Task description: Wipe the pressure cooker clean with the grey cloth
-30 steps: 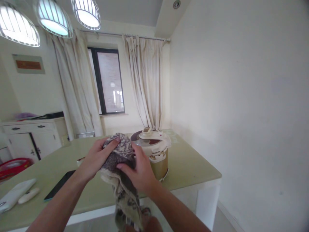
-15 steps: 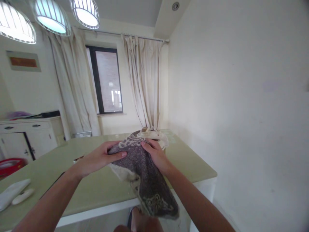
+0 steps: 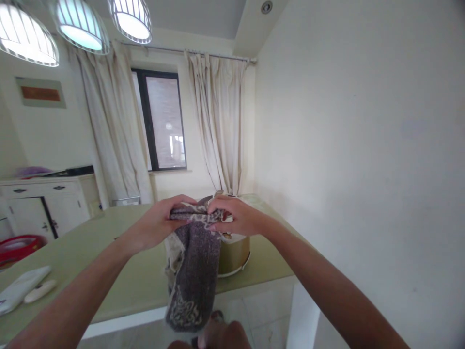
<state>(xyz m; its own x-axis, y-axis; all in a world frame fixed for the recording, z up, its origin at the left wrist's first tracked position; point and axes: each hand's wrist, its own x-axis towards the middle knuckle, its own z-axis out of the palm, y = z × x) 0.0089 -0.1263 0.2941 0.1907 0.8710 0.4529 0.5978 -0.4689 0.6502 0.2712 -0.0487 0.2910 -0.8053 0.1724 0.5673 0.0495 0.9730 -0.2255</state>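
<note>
A grey-brown towel (image 3: pixel 199 271) with a pale scroll pattern hangs folded from both of my hands above the counter's near edge. My left hand (image 3: pixel 154 223) pinches its upper left end between the thumb and fingers. At the upper right, my right hand (image 3: pixel 236 215) grips the gathered fold the same way. Lighter patterned cloth (image 3: pixel 175 252) shows along the towel's left side. Just behind it stands a round tan container (image 3: pixel 234 254) with a white rim at its base; my right hand and the towel hide much of it and what lies on top.
The green counter (image 3: pixel 134 276) bears a white flat packet (image 3: pixel 25 288) and a pale oval object (image 3: pixel 39 292) at left. A red basin (image 3: pixel 23 247) and a white cabinet (image 3: pixel 69 201) are beyond. A bare wall (image 3: pixel 356 169) rises on the right.
The towel's lower end has swung left and now hangs straighter. My right hand has turned and closed over the top fold, and more of the round container shows.
</note>
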